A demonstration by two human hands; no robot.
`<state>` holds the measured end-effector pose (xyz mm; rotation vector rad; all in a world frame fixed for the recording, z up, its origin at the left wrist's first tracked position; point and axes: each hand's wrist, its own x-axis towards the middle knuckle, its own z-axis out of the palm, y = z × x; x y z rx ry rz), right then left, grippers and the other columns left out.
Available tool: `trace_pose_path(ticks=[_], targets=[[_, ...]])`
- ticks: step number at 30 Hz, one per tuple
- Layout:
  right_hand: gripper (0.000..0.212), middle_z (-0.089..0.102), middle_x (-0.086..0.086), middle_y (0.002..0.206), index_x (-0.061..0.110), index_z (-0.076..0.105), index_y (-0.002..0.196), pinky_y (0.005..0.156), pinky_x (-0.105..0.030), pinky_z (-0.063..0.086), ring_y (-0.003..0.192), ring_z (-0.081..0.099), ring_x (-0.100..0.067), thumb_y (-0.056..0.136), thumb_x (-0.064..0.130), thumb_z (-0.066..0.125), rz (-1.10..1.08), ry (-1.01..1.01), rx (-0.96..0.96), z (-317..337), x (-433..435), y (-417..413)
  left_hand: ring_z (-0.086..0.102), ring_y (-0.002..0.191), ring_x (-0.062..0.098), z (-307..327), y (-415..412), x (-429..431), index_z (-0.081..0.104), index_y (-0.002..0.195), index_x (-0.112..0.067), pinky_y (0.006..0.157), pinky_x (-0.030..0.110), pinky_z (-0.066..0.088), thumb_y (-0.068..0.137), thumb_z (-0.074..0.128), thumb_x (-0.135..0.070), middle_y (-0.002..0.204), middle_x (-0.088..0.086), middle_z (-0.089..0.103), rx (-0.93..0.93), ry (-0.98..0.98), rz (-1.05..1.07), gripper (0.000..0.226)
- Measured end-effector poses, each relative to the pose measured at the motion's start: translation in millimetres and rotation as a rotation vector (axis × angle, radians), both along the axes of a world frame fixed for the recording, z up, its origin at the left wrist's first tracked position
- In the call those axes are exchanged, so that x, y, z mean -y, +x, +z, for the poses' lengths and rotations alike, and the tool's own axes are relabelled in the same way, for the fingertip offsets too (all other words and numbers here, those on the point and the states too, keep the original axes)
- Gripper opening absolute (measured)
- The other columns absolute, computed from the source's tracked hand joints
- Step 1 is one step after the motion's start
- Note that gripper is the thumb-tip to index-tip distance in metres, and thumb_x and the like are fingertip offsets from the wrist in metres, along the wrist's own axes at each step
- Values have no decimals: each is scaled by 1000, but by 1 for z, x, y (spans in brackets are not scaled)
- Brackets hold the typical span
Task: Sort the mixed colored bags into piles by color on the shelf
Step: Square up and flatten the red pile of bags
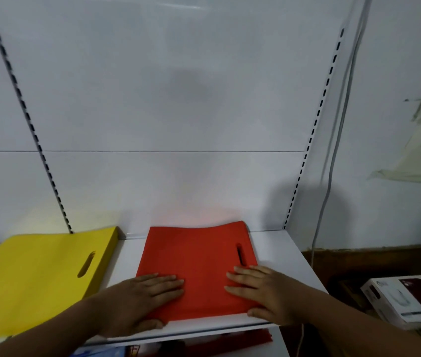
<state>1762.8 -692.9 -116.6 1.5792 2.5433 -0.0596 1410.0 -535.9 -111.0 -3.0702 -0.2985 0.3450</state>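
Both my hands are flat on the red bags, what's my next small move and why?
Probably lift both hands away and fetch another bag. The left hand and right hand lie flat on the red fabric bag pile, which sits smooth on the white shelf, apart from the yellow fabric bag pile.

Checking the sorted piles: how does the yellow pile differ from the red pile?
The yellow pile lies left of the red pile and looks thicker. The left hand and right hand press flat on the red pile; nothing touches the yellow pile. Both lie flat, each with a cut-out handle slot.
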Motion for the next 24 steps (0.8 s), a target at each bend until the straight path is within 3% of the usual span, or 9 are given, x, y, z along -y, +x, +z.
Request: trace_pose_path(ticks=[10,13,15,17,21,24], targets=[[64,-11,16,166,43,0,158,123,-39,-11,150,-19,-2,104,56,32,18,-18,10,-5,-10,12,-23,148,-2,-11,5,-3,-21,154,-41,124,41,-5,106,13,-59,163,-19,-24,-30,1,22,62],[67,-12,15,166,43,-1,158,122,-42,-13,151,-18,-4,103,60,32,27,16,21,-4,-4,11,-5,154,8,-14,0,2,-9,159,-33,122,50,12,105,18,-61,168,-9,-8,63,107,-3,67],[68,-10,13,167,41,-1,158,121,-46,-12,152,-17,-6,102,60,33,26,52,40,-5,-2,9,13,153,15,-20,-3,4,4,161,-27,117,47,28,105,24,-60,168,-2,9,124,216,-45,68],[68,-6,13,167,41,-1,159,122,-49,-6,153,-13,-8,102,57,33,31,87,65,-9,-1,7,23,151,14,-26,-4,6,11,161,-27,113,39,37,105,29,-57,166,-2,21,157,275,-86,66],[64,10,13,167,39,5,159,120,-48,25,154,5,-12,104,55,33,54,166,116,-20,0,11,27,149,11,-26,-4,6,14,161,-28,108,31,44,106,32,-52,164,-7,26,134,301,-97,62],[61,10,16,166,41,6,159,121,-45,26,154,3,-8,105,57,30,42,111,85,-16,-4,16,26,150,11,-22,-5,8,13,161,-29,113,27,37,106,33,-49,166,-8,20,121,295,-86,62]])
